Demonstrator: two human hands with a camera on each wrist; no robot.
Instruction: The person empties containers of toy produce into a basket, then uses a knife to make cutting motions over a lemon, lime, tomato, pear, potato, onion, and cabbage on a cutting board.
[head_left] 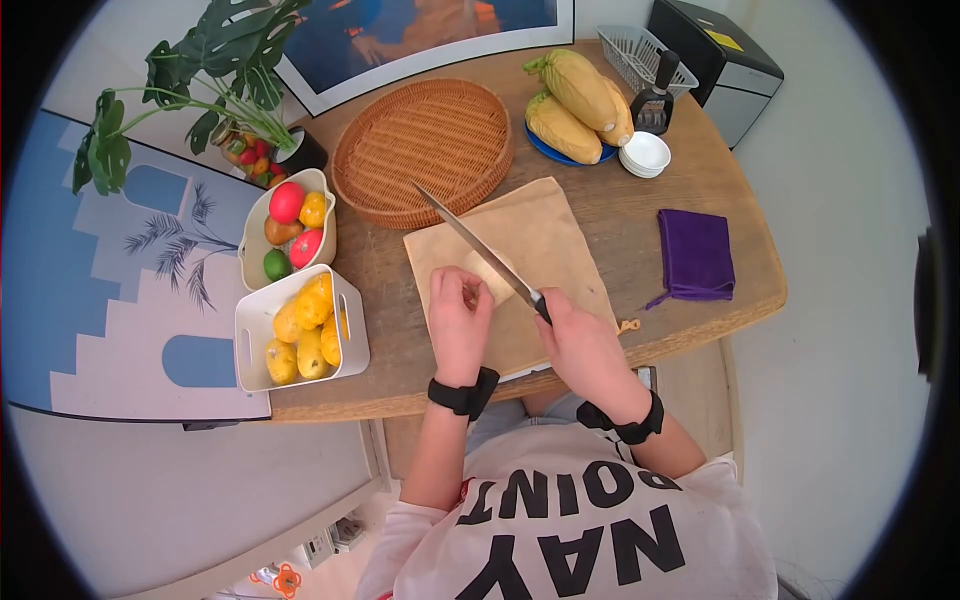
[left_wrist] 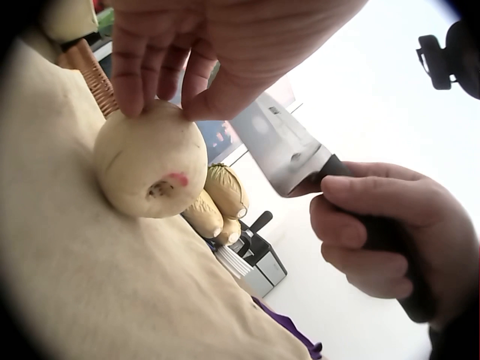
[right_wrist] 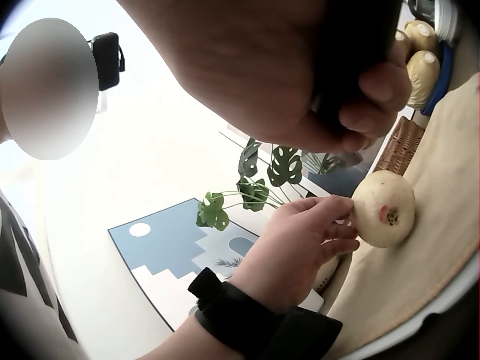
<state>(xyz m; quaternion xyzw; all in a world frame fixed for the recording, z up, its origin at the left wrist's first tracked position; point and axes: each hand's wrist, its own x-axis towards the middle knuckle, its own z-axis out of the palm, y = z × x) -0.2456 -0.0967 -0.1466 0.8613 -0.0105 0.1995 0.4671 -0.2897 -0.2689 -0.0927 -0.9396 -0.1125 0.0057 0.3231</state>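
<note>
A pale round fruit or vegetable (left_wrist: 150, 161) with a small red mark sits on the tan cloth (head_left: 560, 230); it also shows in the right wrist view (right_wrist: 384, 208). The fingertips and thumb of my left hand (head_left: 461, 325) hold its side. My right hand (head_left: 585, 350) grips the black handle of a large knife (head_left: 475, 240), its blade slanting up and left above the pale piece. In the left wrist view the blade (left_wrist: 281, 146) is apart from the piece, to its right.
At the left stand a white bin of yellow potatoes (head_left: 312, 335) and a bowl of mixed fruit (head_left: 285, 235). Behind the cloth lies a round wicker tray (head_left: 425, 145). Toward the right are yellow vegetables (head_left: 575, 100), small white bowls (head_left: 645, 155) and a folded purple cloth (head_left: 695, 255).
</note>
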